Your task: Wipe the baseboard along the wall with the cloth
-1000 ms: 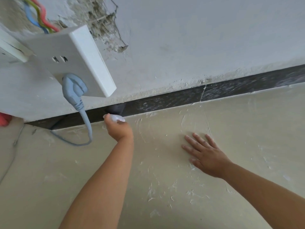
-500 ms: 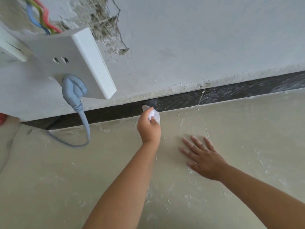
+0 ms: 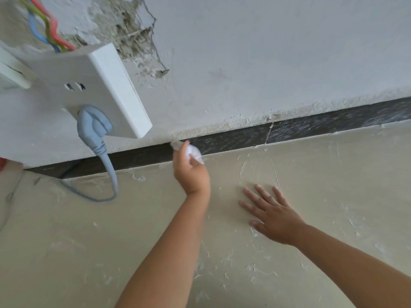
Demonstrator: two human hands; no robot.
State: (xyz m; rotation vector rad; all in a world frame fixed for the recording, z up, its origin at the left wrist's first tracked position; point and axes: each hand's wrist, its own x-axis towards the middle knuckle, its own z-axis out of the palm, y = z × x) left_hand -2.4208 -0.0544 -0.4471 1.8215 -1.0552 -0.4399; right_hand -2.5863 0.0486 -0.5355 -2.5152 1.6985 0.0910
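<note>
left hand point(image 3: 191, 172): slid right along the baseboard point(image 3: 233, 141), away from under the socket
cloth point(image 3: 194, 152): carried along, now bunched against the dark strip

cloth point(image 3: 194, 151) mostly hidden in left hand point(image 3: 191, 172), slightly blurred

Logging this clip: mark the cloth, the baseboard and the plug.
cloth point(image 3: 194, 152), head view, on the white wad above the knuckles.
baseboard point(image 3: 311, 127), head view, on its dark face right of the joint.
plug point(image 3: 93, 123), head view, on its blue-grey body.
</note>
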